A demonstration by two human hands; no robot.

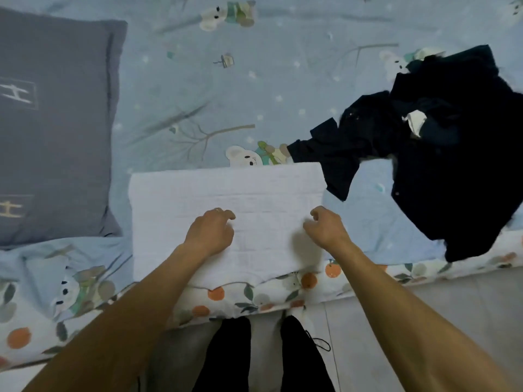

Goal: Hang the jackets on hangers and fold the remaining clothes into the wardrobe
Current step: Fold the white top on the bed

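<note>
2 hands (210, 232) (325, 227) over folded white garment (226, 190), fingers curled

I see a gray pillow (53, 128) lying at the left on a blue bed sheet (198, 89) with little bears and trees. Near me, a white cover with oranges (226, 295) hangs over the bed edge above the gray floor (441, 304).

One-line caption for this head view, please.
Both hands, left and right, over a folded white cloth on the bed, dark clothes heaped alongside.
</note>
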